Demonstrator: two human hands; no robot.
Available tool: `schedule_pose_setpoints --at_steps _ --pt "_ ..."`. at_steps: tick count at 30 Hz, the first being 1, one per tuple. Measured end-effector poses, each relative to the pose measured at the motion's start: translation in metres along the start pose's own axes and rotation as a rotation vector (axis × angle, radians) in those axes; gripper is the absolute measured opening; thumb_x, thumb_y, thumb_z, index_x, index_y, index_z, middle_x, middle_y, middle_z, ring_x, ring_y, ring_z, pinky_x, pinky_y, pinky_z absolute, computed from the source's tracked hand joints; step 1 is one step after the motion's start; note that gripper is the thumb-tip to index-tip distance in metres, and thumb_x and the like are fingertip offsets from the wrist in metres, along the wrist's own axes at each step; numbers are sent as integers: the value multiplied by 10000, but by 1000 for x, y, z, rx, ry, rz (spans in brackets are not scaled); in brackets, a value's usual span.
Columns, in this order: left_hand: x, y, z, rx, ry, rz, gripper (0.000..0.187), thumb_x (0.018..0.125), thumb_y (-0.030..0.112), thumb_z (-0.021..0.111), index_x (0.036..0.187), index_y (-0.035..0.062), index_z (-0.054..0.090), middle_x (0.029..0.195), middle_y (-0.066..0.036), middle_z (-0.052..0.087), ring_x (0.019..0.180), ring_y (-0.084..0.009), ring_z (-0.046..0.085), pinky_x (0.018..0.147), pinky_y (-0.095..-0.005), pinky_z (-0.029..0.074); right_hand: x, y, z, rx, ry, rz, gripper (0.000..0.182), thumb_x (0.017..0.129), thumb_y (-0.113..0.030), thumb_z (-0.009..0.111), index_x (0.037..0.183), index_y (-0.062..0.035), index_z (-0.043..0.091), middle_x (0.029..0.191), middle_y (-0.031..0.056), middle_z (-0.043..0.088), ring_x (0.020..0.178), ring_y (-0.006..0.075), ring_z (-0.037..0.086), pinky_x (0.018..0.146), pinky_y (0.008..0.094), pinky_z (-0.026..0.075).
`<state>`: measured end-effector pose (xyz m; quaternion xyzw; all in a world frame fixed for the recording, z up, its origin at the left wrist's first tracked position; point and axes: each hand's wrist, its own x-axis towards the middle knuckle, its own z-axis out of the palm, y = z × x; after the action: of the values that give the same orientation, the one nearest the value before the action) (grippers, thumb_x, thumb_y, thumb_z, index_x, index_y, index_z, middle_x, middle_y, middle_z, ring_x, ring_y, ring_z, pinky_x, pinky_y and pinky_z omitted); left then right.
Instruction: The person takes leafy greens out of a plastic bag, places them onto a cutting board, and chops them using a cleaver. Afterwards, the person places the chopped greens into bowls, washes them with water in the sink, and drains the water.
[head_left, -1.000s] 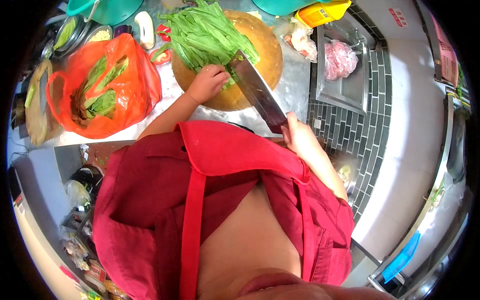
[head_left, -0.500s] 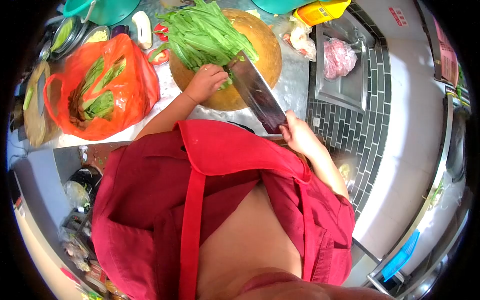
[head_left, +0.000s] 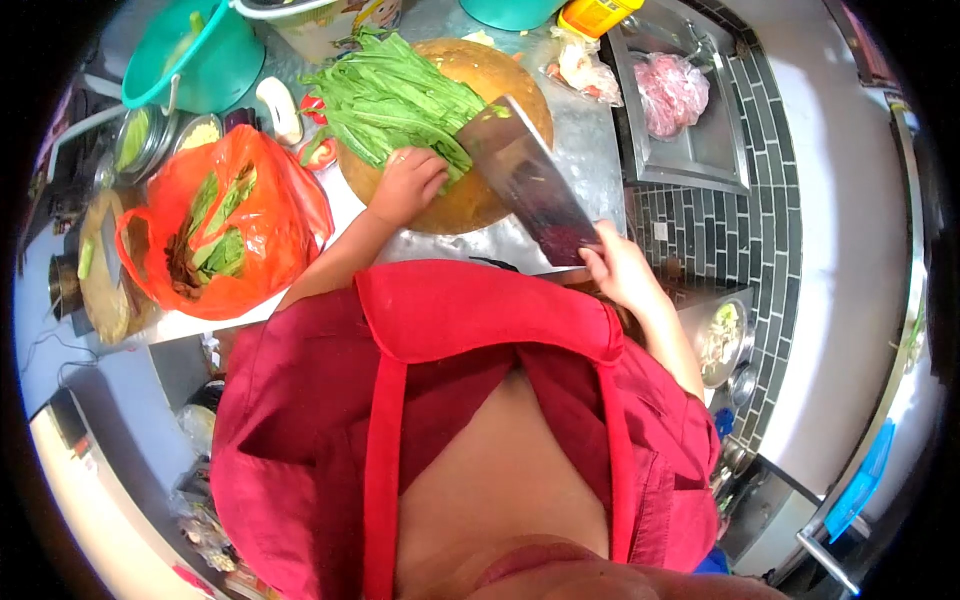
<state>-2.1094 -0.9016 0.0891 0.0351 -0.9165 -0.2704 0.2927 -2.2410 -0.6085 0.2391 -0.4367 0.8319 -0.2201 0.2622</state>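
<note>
A bunch of long leafy greens (head_left: 395,95) lies across the round wooden chopping board (head_left: 530,85). My left hand (head_left: 410,186) presses on the near end of the bunch, its fingers curled over the stems. In my right hand (head_left: 622,268) is a cleaver (head_left: 530,180), held by the handle. The blade slants up and left over the board, its tip end right at the edge of the greens, and small green bits cling to its face.
Left of the board sits a red plastic bag (head_left: 285,235) with leaves inside. Behind it are a white eggplant-shaped vegetable (head_left: 280,110), tomatoes (head_left: 320,153) and a teal basin (head_left: 215,75). To the right, a metal sink (head_left: 700,160) holds a bag of pinkish meat (head_left: 672,93).
The whole view has shifted, showing more of the back of the table. The cleaver's broad face is turned more toward me. My left hand stays on the greens.
</note>
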Motion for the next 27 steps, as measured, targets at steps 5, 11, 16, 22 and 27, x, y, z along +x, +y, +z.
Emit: schedule_pose_setpoints --at_steps 5,11,16,22,27 --pt "56 12 -3 102 -58 82 207 740 154 591 935 86 592 976 -92 570 944 -286 515 827 -399 393 -15 13 -10 -172 174 21 247 806 -90 544 989 -19 394 704 241 581 703 421 577 588 470 456" --pt "88 -3 31 186 -207 114 392 642 183 654 1015 109 558 1045 -69 547 1019 -257 504 875 -398 376 0 16 -13 -283 191 32 228 810 -105 532 934 -8 366 670 255 555 685 429 566 584 488 441" --pt "86 2 17 216 -380 83 342 630 179 660 955 115 575 934 -48 545 989 -243 503 857 -405 374 7 7 -19 -311 117 31 222 813 -112 524 933 -11 366 689 246 561 690 426 569 591 490 441" --pt "71 -5 8 46 -276 145 262 703 155 619 949 86 564 949 -108 542 941 -295 511 845 -413 379 19 -2 -23 -301 15 32 209 813 -106 513 934 -16 368 696 235 567 694 421 569 601 483 445" --pt "63 -9 18 -19 -176 139 190 739 106 592 925 75 568 927 -114 544 912 -297 517 789 -385 418 29 -5 -22 -280 -6 -34 247 812 -91 540 951 -18 350 651 239 539 673 431 551 558 487 415"
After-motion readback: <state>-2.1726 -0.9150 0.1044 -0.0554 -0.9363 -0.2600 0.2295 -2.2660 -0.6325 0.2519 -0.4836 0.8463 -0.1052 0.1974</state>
